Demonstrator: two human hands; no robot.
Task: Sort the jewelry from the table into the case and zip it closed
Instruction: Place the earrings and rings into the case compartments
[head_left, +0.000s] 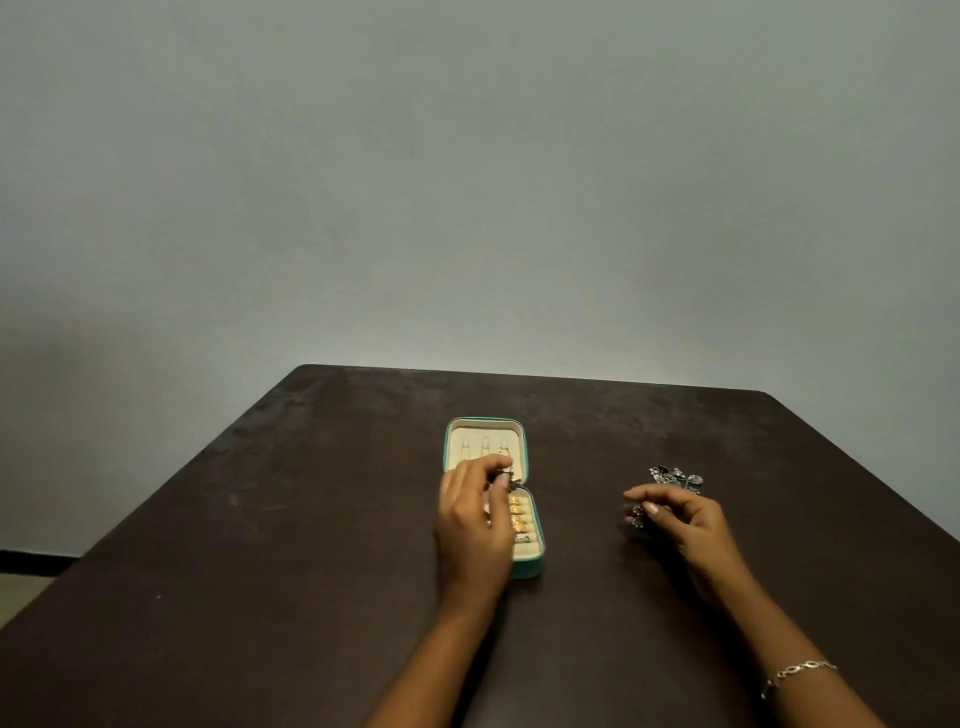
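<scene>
Your open teal zip case (524, 452) sits mid-table (260, 519), bare room around. Your left hand (475, 525) pinches a small dark piece (506, 475) over it; your right hand (685, 525) pinches dark jewelry (638, 514).

The case (492, 488) is a small teal zip box with a cream lining, lying open flat near the middle of the table (260, 519), lid half toward the far edge, base half toward the near edge. The lid panel shows three small hooks in a row. The base holds a column of gold rings (519, 514) pushed into cream rolls, on its right side. A loose heap of dark silver jewelry (675, 479) lies well apart toward the right edge.
</scene>
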